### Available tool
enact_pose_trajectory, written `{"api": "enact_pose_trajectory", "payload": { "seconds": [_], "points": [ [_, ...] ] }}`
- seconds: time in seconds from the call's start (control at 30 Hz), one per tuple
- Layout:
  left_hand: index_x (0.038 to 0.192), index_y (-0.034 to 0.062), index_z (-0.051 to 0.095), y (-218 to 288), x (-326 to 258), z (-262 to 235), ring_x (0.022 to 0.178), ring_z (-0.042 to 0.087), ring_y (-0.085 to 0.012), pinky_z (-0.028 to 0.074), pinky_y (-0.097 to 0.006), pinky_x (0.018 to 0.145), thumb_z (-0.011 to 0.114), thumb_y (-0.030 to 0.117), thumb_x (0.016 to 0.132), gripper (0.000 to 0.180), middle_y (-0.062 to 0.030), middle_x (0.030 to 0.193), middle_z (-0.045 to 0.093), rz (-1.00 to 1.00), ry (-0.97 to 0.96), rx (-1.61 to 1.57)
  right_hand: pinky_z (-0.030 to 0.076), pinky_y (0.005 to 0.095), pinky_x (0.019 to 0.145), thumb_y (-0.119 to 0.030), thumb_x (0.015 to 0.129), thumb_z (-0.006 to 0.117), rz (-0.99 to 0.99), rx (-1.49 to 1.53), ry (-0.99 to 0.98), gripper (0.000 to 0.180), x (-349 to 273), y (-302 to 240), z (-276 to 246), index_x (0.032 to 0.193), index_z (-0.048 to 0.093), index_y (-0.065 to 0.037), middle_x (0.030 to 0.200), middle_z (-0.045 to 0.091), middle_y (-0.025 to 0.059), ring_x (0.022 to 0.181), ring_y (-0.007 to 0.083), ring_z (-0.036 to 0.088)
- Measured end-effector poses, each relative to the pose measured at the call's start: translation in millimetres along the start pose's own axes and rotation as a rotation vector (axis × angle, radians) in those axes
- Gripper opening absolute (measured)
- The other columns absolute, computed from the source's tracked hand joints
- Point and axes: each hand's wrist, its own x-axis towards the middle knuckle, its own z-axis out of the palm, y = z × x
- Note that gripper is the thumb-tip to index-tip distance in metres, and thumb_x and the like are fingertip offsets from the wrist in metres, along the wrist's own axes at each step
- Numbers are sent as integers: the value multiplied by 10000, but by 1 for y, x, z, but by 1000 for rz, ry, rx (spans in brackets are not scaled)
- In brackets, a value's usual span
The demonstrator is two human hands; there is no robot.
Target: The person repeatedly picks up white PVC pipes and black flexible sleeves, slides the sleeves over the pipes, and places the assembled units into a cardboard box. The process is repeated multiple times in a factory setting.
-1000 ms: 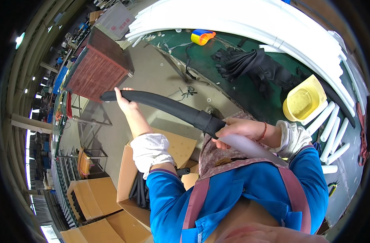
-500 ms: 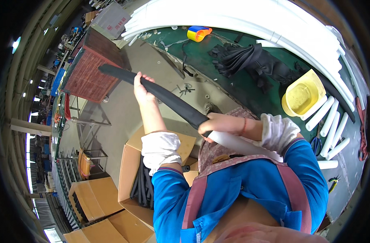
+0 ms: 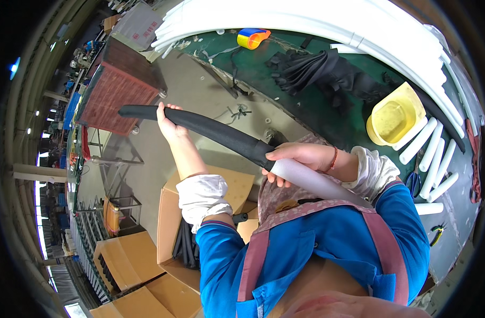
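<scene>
Left hand [image 3: 168,124] gripped the black sleeve [image 3: 200,127] near its far end. Right hand [image 3: 298,159] closed around the white tube [image 3: 316,183] at the sleeve's mouth, above an open box [image 3: 171,233].

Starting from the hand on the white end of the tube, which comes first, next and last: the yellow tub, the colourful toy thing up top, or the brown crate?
From the right hand, head view:
1. Yellow tub, on the green table beside that hand.
2. Colourful toy, at the table's far edge.
3. Brown crate, far across on the left, past the left hand.
</scene>
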Motion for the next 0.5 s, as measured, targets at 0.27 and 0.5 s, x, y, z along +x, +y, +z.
{"api": "enact_pose_trajectory", "payload": {
  "seconds": [0.27, 0.5],
  "points": [
    [759, 52, 504, -7, -2, -5, 580, 541, -145, 516, -261, 552, 649, 145, 825, 184, -36, 666, 540, -23, -12, -24, 489, 239, 581, -374, 836, 628, 72, -178, 92, 351, 21, 10, 7, 839, 621, -22, 759, 625, 52, 616, 134, 591],
    [771, 73, 542, -26, -15, 8, 556, 548, -140, 502, -273, 528, 676, 173, 805, 171, -36, 648, 545, 108, 22, 124, 478, 394, 668, -449, 662, 747, -322, -1096, 588, 522, 14, 14, 10, 798, 625, 40, 743, 615, 244, 761, 380, 632]
  ]
}}
